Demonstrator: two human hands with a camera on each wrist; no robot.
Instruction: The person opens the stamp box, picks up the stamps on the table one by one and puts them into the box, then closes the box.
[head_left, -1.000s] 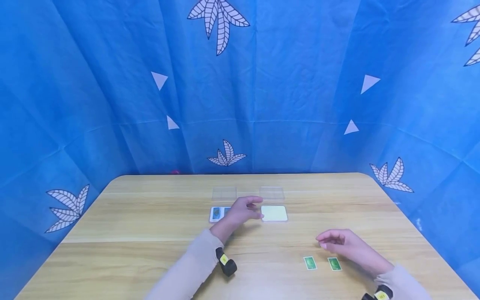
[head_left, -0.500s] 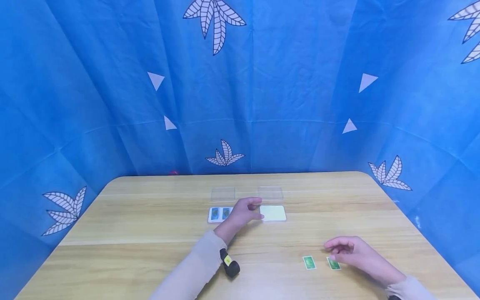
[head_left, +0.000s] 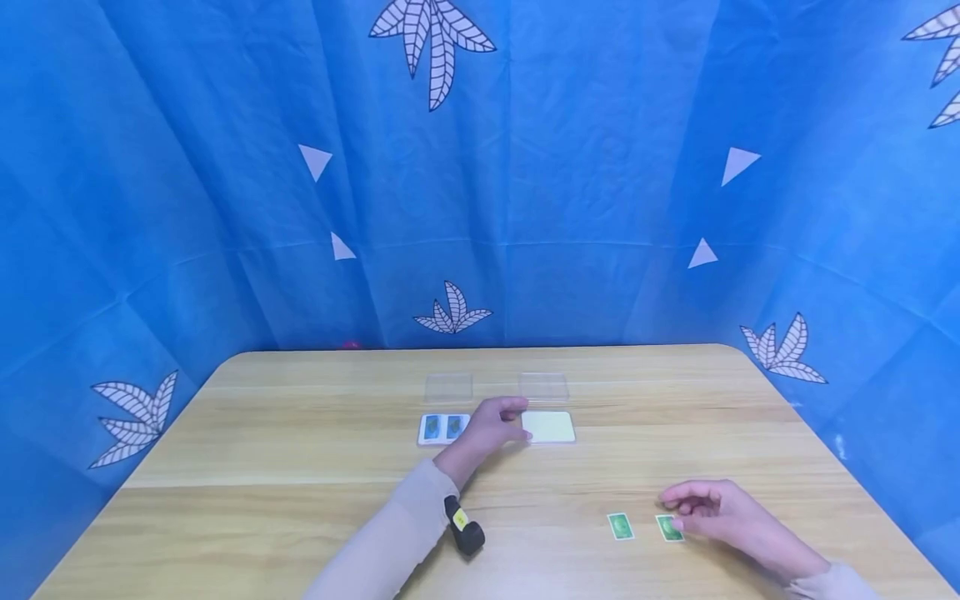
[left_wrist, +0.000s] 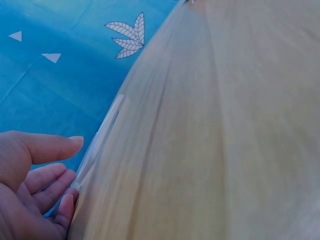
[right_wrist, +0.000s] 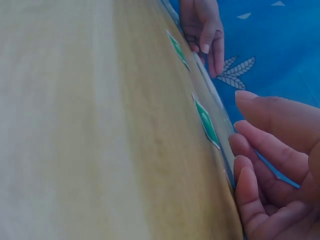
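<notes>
In the head view my left hand (head_left: 489,427) lies at the left edge of a rectangular pale yellow panel (head_left: 551,427), thumb tip over its near corner. The left wrist view shows thumb and fingers (left_wrist: 51,150) apart. To the left of that hand is a white-framed panel with two small blue picture cards (head_left: 444,427), its right end partly behind the wrist. My right hand (head_left: 716,512) hovers by the right one of two small green cards (head_left: 670,528); its thumb overlaps the card's edge. The other green card (head_left: 621,526) lies just left. The right wrist view shows loosely bent fingers (right_wrist: 247,187) holding nothing.
Two clear plastic rectangles (head_left: 449,387) lie side by side behind the panels. The wooden table (head_left: 262,442) has a rounded far edge, with a blue leaf-patterned curtain (head_left: 600,167) behind and at both sides. A black wrist camera (head_left: 468,535) sits on the left sleeve.
My right hand has moved right and toward me, from beyond the green cards to the right one. My left hand stays by the yellow panel, uncovering the second blue card slightly.
</notes>
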